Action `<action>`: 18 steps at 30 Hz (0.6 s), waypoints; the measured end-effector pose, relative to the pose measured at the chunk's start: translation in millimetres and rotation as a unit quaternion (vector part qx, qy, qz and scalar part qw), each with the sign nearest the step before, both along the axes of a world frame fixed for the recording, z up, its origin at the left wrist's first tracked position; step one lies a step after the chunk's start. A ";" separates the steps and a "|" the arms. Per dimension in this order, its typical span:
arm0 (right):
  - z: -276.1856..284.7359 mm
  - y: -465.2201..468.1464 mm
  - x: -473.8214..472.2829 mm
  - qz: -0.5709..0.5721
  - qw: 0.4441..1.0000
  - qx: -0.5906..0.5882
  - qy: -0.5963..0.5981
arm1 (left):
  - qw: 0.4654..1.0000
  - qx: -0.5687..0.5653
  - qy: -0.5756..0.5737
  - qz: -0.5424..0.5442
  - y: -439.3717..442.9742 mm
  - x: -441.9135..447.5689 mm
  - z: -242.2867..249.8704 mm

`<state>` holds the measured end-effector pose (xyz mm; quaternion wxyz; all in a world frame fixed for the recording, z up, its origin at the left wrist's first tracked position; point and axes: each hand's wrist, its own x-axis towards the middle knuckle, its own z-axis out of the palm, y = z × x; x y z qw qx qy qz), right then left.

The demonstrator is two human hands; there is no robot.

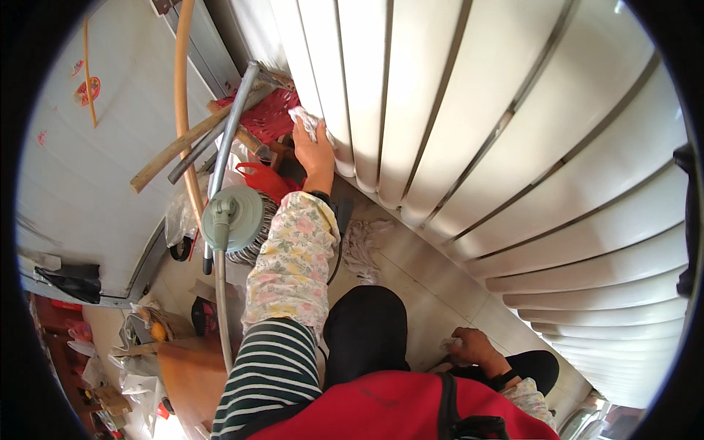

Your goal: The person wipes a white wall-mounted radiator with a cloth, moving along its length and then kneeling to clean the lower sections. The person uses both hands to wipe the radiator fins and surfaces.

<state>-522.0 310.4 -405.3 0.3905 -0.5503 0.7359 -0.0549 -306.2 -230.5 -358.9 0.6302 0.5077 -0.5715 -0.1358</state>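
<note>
My left hand [313, 157] reaches forward and presses a crumpled white cloth [309, 121] against the far end of a white column radiator [410, 104], close to its lower edge. My right hand [476, 347] is low by my bent knee, its fingers curled around a small whitish bunched thing [452, 344], perhaps another cloth. The fingers partly hide it. On the tiled floor between my left forearm and the radiator lies a wrinkled whitish rag [363, 250].
Left of my forearm stands a mop with a grey-green round head [242, 220]. Wooden poles [176, 148] and a metal tube [234, 126] lean beside a red perforated plastic basket [269, 118]. A red plastic bag [267, 180] and a dark cable [336, 264] are near my arm.
</note>
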 end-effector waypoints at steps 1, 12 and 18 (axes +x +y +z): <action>-2.2 0.5 0.7 -0.003 1.000 0.002 -0.002 | 0.999 0.051 0.013 -0.007 3.3 -1.0 -13.2; 0.4 -8.3 10.5 -0.012 0.999 0.038 -0.002 | 0.931 0.331 0.043 -0.146 24.9 3.4 -144.4; 9.6 -9.5 10.7 0.007 1.000 0.008 0.024 | 0.947 0.283 0.141 -0.050 41.0 -3.0 -142.4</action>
